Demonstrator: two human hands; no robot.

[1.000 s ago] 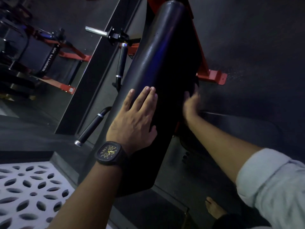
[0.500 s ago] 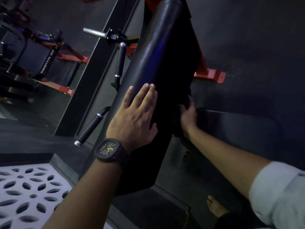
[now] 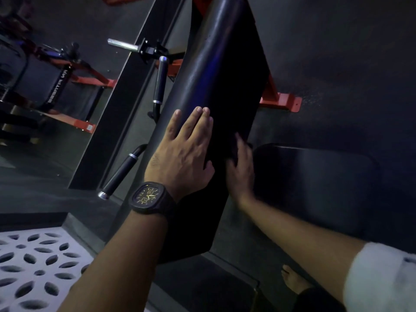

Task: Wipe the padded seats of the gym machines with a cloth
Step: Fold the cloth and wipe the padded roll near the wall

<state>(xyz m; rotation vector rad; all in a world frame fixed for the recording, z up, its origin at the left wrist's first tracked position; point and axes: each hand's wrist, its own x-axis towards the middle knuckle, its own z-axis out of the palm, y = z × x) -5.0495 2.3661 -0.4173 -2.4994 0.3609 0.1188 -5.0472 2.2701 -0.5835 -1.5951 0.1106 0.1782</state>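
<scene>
Pressing flat with the left hand [image 3: 180, 154] on the long black back pad [image 3: 216, 70], fingers straight and close together, thumb splayed low, nothing clasped. Black watch [image 3: 149, 198] on that wrist. Reaching in with the right hand [image 3: 242, 174] at the pad's right edge, just beside the left thumb. Fingers [image 3: 239, 143] blurred and in shadow there, so cannot tell whether curled round anything. Back pad tilted, running up to the top of view on a red frame [image 3: 281, 103]. Dark seat pad [image 3: 315, 176] just right of the right hand. Two black handles [image 3: 122, 174] left of the back pad. Bare foot [image 3: 292, 280] low on the floor.
</scene>
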